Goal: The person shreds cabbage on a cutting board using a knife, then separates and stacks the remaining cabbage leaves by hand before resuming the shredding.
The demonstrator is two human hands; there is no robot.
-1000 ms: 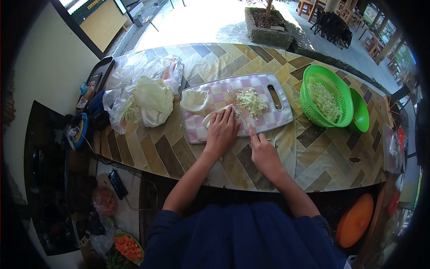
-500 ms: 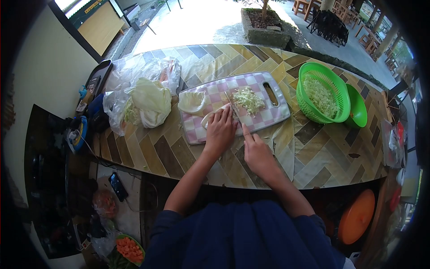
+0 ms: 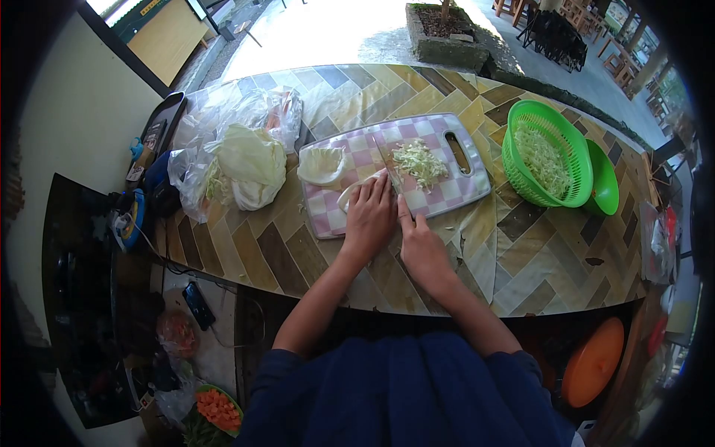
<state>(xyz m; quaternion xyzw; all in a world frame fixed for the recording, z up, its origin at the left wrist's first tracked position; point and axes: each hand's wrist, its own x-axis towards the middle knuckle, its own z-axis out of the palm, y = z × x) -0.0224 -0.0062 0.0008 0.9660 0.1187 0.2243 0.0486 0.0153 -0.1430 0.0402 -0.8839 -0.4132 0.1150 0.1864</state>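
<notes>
My left hand (image 3: 371, 217) presses a cabbage leaf (image 3: 347, 197) flat on the checked cutting board (image 3: 320, 217), its fingers together and covering much of the leaf. In my right hand (image 3: 426, 253) is the handle of a knife (image 3: 391, 167), the blade pointing away from me right beside my left fingertips. Shredded cabbage (image 3: 419, 164) lies in a small heap to the right of the blade. A second, curved piece of cabbage leaf (image 3: 322, 165) rests at the board's left side, touched by neither hand.
Left of the board sits a partly peeled cabbage (image 3: 252, 167) by a clear plastic bag (image 3: 186, 179). On the right, a green basket (image 3: 514, 167) of shredded cabbage overlaps a green bowl (image 3: 607, 182). Lower left are a phone (image 3: 197, 305) and diced orange pieces (image 3: 217, 408).
The knife and my right hand have shifted slightly left relative to the board, closer to my left hand. My left hand stays on the leaf. The whole view has shifted a little.
</notes>
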